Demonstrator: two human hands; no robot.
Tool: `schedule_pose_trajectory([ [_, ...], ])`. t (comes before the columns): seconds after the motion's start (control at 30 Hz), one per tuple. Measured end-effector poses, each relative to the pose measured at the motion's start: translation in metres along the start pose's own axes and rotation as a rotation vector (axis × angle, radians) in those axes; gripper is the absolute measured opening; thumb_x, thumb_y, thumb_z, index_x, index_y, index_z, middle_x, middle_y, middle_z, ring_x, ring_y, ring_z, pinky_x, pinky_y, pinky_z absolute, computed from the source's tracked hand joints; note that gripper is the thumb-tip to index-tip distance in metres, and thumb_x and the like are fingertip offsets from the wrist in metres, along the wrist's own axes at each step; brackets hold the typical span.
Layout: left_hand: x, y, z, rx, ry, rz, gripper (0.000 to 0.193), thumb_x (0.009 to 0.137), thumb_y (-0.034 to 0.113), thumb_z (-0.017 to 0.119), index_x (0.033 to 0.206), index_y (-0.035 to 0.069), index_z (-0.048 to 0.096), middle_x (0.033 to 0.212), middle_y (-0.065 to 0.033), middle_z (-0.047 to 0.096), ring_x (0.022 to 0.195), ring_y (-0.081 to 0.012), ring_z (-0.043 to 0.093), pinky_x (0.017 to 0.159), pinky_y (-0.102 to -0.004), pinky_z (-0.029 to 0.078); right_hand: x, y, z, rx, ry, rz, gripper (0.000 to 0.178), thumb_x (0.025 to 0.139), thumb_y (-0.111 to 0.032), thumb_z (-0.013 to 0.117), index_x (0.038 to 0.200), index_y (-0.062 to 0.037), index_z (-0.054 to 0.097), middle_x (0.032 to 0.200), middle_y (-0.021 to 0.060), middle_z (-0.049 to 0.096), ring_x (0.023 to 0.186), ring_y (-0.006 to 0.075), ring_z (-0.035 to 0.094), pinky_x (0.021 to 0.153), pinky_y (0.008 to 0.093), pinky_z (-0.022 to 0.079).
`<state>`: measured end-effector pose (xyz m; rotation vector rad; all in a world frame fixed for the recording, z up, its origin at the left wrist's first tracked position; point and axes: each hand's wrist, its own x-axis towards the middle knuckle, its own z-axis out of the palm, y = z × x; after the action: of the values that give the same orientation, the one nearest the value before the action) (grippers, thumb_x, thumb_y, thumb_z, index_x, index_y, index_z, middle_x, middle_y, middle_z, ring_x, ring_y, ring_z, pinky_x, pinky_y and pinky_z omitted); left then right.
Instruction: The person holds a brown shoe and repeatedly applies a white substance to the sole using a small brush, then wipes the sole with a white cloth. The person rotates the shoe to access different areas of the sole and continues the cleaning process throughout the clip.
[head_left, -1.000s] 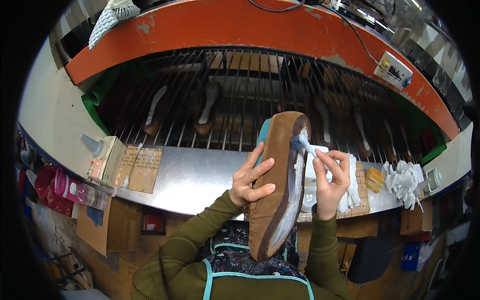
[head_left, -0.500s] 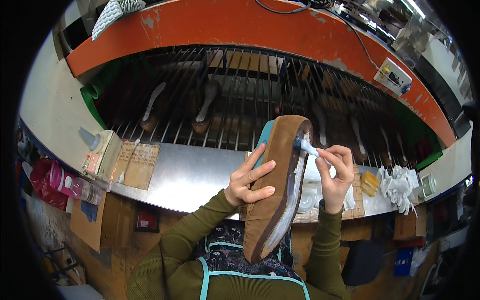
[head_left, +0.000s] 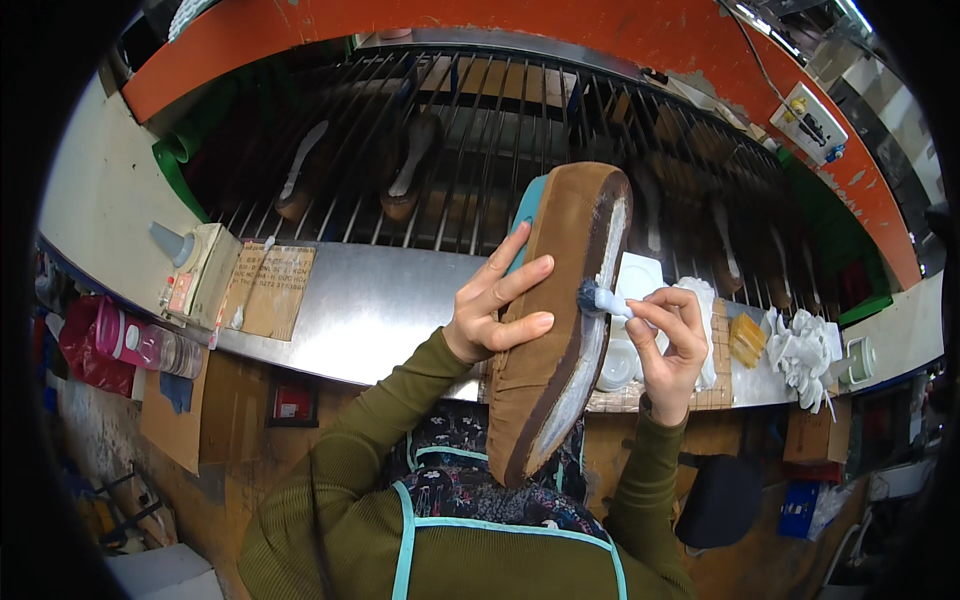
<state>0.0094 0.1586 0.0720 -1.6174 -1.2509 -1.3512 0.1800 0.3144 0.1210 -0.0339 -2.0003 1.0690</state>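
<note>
Apparently, white band (head_left: 581,375): runs nearly end to end along the underside, so looks largely coated; leaves dark rim (head_left: 517,465) bare; gives no clear sign of how much remains.
Brown shoe (head_left: 562,250): stands steeply tilted between the 2 hands, against the left palm side, just beside the right fingertips.
Left hand (head_left: 490,312): clamps on the shoe, fingers spread over its brown flank.
Right hand (head_left: 672,350): pinches small brush (head_left: 606,300), fingertips together, bristles touching the band.

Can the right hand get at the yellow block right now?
Probably not as it stands: the right hand is pinching the brush against the shoe, though nothing appears to cover the yellow block.
</note>
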Motion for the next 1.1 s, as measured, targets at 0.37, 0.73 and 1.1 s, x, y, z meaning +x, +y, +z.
schedule_pose_trajectory([
  [0.37,0.000,-0.007,-0.001,0.033,0.044,-0.006,0.041,0.078,0.011,0.071,0.112,0.023,0.051,0.131,-0.0172,0.053,0.116,-0.0512,0.051,0.096,-0.0522,0.050,-0.026,-0.009,0.009,0.050,0.001,0.079,0.018,0.078,0.002,0.072,0.096,-0.0012,0.073,0.093,0.0059,0.054,0.074,0.0114,0.055,0.058,0.0223,0.044],
  [0.73,-0.005,-0.009,-0.002,0.048,0.064,-0.036,0.042,0.078,0.015,0.072,0.113,0.022,0.051,0.130,-0.0186,0.054,0.117,-0.0492,0.051,0.097,-0.0529,0.048,-0.060,-0.025,0.024,0.009,0.077,0.140,0.022,0.073,0.000,0.075,0.095,-0.0036,0.074,0.093,0.0071,0.054,0.079,0.0157,0.057,0.069,0.0265,0.048],
  [1.1,-0.010,-0.009,0.003,0.074,0.086,-0.107,0.041,0.078,0.019,0.073,0.113,0.025,0.052,0.134,-0.0164,0.053,0.122,-0.0472,0.048,0.105,-0.0620,0.033,-0.041,-0.029,0.019,-0.148,0.205,0.150,0.023,0.073,-0.003,0.075,0.097,-0.0066,0.074,0.096,0.0074,0.055,0.082,0.0164,0.055,0.067,0.0252,0.047],
])
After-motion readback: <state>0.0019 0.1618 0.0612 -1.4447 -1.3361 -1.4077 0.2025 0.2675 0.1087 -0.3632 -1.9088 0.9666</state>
